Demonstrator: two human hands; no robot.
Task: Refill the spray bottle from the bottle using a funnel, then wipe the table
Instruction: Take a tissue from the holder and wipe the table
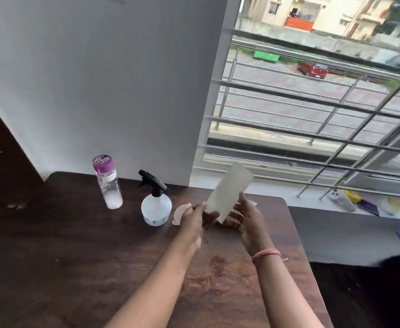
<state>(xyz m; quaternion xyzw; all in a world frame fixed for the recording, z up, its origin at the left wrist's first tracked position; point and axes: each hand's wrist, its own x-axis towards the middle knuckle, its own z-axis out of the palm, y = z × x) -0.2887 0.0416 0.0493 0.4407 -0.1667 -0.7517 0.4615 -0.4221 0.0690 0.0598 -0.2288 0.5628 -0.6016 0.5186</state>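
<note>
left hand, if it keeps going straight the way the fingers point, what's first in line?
The left hand points up and right, already pinching the pale sheet it shares with the right hand. Beyond the sheet, the window sill looks next, though depth is unclear.

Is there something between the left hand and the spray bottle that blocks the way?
Nothing visible stands between them. The spray bottle stands just left of the left hand, with only bare table there. But both hands are busy: the left hand and right hand hold a pale cloth, and the left also grips a small white piece, perhaps the funnel.
</note>
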